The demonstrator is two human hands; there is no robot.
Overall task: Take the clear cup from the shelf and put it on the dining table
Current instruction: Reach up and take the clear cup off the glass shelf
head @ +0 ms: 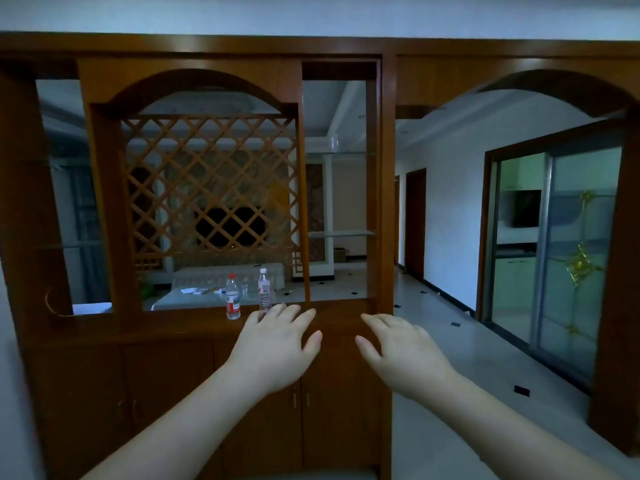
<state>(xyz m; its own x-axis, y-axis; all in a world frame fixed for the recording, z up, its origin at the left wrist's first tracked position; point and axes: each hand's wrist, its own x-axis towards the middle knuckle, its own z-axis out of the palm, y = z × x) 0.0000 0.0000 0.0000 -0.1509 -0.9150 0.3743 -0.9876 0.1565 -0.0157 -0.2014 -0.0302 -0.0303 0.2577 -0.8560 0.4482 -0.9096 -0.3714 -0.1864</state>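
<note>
Clear cup [331,142] stood on the upper glass shelf [337,153] of the wooden cabinet [341,322], untouched; left hand [277,348] and right hand [398,351] hovered spread and empty well below it, two water bottles [233,296] nearby; step judged approach, next requiring an upward reach.
</note>
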